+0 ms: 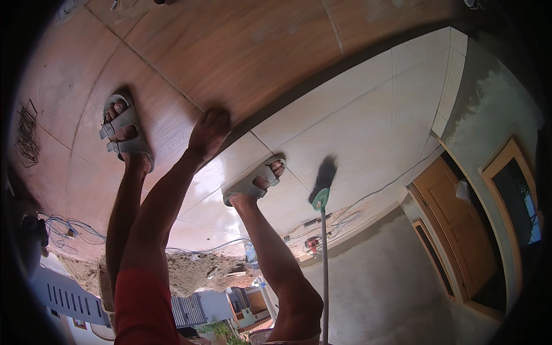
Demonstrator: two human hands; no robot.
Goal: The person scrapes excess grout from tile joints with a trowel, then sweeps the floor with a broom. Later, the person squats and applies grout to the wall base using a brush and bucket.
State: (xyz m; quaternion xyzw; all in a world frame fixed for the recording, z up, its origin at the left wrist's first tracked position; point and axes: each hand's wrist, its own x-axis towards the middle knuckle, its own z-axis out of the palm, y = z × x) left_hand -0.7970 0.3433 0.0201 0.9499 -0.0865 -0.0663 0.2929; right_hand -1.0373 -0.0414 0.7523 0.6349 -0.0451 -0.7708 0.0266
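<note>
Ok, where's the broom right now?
In the head view, the broom is right of centre, between the right sandal and the brown door.

The brown tile (253,60) lies flat, mostly beyond and to the right of the left hand (210,133), which touches down at its near left corner. Its face is wood-grained, with paler smudges. One joint (161,72) runs from the hand toward the far left; a paler joint (334,26) bounds it well right. A dark edge (316,86) stretches rightward from beside the hand.
</note>
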